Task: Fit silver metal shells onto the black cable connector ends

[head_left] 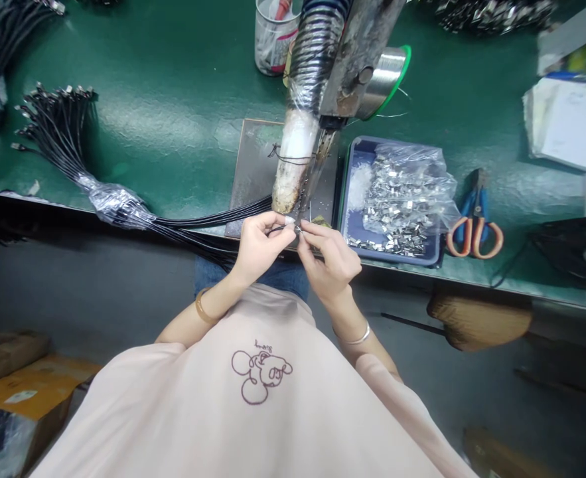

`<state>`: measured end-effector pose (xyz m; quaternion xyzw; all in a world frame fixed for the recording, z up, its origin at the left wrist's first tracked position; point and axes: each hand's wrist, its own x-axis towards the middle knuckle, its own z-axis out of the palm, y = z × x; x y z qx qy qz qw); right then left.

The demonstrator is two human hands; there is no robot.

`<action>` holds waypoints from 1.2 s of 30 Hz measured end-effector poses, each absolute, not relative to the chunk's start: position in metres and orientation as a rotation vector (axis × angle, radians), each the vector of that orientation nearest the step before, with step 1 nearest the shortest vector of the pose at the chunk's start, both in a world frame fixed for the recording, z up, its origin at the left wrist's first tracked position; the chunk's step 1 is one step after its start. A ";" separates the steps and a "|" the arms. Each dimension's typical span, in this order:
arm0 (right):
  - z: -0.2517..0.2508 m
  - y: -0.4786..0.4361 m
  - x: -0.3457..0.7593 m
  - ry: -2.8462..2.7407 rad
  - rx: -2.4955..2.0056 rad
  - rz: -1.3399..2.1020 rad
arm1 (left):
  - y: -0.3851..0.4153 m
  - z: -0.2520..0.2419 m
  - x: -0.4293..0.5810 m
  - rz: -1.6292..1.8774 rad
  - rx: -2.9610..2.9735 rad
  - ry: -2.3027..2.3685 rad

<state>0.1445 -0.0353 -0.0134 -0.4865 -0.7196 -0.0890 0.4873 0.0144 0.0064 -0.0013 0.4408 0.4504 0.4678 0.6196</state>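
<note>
My left hand pinches a thin black cable near its end, thumb against forefinger. Close against it, my right hand has its fingertips closed at the cable tip, where a tiny shiny metal piece shows; what exactly they grip is too small to make out. Both hands are at the table's front edge, just below a soldering fixture's metal arm and a white-wrapped hose. From the left, a plastic-wrapped bundle of black cables reaches behind and under my left hand; metal plugs top its far end.
A blue tray of small metal shells and plastic bags stands right of my hands, beside orange-handled pliers. Behind are a solder wire spool and a clear cup. Papers lie far right. A grey plate lies under the hose.
</note>
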 end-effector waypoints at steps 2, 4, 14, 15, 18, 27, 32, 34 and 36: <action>-0.012 -0.036 0.144 -1.750 -1.183 -0.224 | 0.006 0.000 0.013 1.073 1.022 1.034; -0.011 -0.036 0.144 -1.757 -1.191 -0.234 | 0.006 0.000 0.012 1.064 1.032 1.035; -0.012 -0.040 0.146 -1.794 -1.205 -0.203 | 0.006 0.004 0.011 1.016 1.050 1.042; -0.012 -0.040 0.147 -1.790 -1.215 -0.190 | 0.005 0.004 0.012 1.022 1.071 1.050; -0.010 -0.040 0.147 -1.781 -1.232 -0.164 | 0.003 0.005 0.014 1.049 1.110 1.068; -0.009 -0.038 0.144 -1.738 -1.272 -0.142 | 0.001 0.005 0.015 1.107 1.211 1.059; -0.005 -0.038 0.143 -1.740 -1.264 -0.153 | 0.001 0.008 0.014 1.116 1.267 1.079; -0.005 -0.038 0.143 -1.752 -1.255 -0.157 | 0.001 0.009 0.013 1.098 1.262 1.102; -0.004 -0.040 0.144 -1.776 -1.247 -0.166 | 0.001 0.010 0.012 1.068 1.245 1.124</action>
